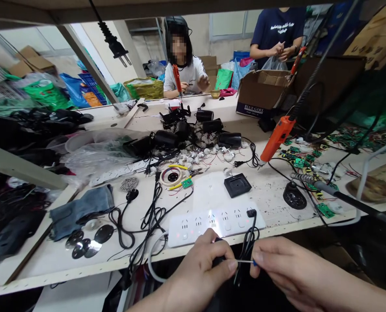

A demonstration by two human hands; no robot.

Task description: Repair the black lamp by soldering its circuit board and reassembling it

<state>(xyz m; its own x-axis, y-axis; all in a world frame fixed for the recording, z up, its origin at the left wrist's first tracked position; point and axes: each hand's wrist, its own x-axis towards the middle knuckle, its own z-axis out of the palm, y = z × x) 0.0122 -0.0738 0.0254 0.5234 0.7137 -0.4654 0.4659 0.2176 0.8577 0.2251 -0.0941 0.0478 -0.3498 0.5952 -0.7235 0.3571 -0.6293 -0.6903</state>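
Near the white power strip's (217, 225) five o'clock, the left hand (205, 262), curled round a dark piece (218, 260), and right hand (275, 260), pinched closed, equally flank a thin metal shaft (244, 261) aligned nine-to-three, its blue end (254, 262) in that pinch.

The long white power strip (176, 236) looks like smooth plastic with a soft sheen. Just in front of it, the thin straight silver rod (244, 261) has the smooth look of metal. Behind it, the square black recessed tray (237, 190) seems plain matt plastic, and the white tabletop (209, 188) catches a slight shine. Left of it lie flat round black discs (103, 234), glossy and mirror-like, and a folded blue-grey cloth (82, 210), matt and denim-like. Far behind it, the clear crumpled bag (92, 162) is thin shiny plastic film, the open brown box (261, 91) dull cardboard, and the orange electric screwdriver (279, 136) smooth plastic.
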